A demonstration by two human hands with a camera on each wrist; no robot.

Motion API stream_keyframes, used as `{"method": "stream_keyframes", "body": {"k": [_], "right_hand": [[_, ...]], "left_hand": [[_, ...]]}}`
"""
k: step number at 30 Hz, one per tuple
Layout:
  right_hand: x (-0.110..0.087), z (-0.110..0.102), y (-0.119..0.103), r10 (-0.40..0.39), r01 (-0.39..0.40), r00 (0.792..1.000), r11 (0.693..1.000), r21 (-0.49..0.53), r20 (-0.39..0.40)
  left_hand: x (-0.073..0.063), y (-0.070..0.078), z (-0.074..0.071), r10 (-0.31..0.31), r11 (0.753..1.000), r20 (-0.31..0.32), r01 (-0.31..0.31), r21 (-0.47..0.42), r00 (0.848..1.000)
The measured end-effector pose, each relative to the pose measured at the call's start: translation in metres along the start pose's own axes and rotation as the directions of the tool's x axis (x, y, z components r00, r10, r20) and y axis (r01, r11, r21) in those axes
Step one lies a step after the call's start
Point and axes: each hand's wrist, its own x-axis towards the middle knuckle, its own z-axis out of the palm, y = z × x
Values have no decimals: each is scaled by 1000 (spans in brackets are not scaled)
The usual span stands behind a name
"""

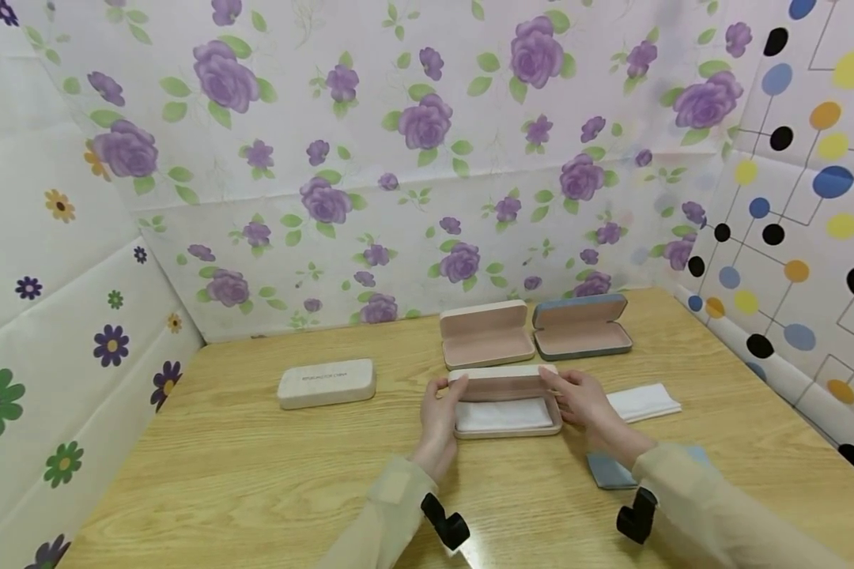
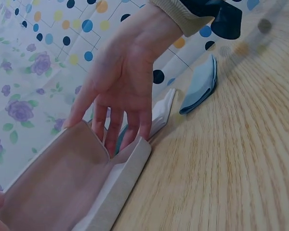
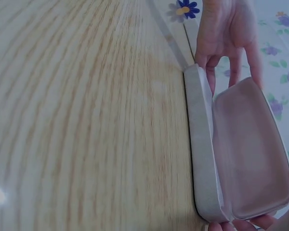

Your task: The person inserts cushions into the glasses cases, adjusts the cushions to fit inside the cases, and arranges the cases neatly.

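Note:
An open white glasses case [image 1: 508, 433] with a pink lining stands on the table between my two hands. A folded white cloth [image 1: 504, 415] lies in its base. My left hand [image 1: 437, 419] grips the case's left end, thumb on the raised lid and fingers around the side. At the other end, my right hand [image 1: 589, 403] holds it the same way, its thumb [image 2: 79, 113] along the lid's edge in the left wrist view. The lid [image 3: 250, 149] stands tilted up in the right wrist view.
Behind are an open white case [image 1: 487, 348] and an open blue case [image 1: 583, 340]. A closed white case [image 1: 327, 383] lies to the left. A folded white cloth [image 1: 648, 401] and a blue cloth [image 1: 612, 472] lie on the right, partly under my right arm. Patterned sheets surround the table.

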Motion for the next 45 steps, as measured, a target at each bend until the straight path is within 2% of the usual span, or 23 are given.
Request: {"method": "stream_keyframes", "body": {"k": [7,18,26,31,34,36,42,45], "right_hand": [[-2,-4,-2,-12,11,999,1000,25,36],[1,-5,4,-68,66,997,997,35,32],[-2,-8,6,-83,78,995,994,80,63],[-3,-9,9,-97,90,992,992,85,80],[-3,-9,11,-98,90,991,992,91,90],[-3,-10,10,-89,81,992,993,83,90],[-5,-13,5,-25,23,997,999,27,74],[-5,-14,4,-17,16,996,1000,13,85]], "left_hand": [[2,-2,-3,-21,998,-12,20,-53,1000],[-1,-11,-11,8,990,1,-8,-143,1000],[-6,-10,-15,44,992,36,-39,-119,998],[-3,-17,-20,48,999,49,-49,3,998],[-4,-13,-24,34,995,52,-38,90,998],[-4,-10,-25,16,993,57,-23,112,998],[-3,0,-28,-55,995,111,46,85,992],[-2,3,-29,-77,995,134,67,79,988]]}}
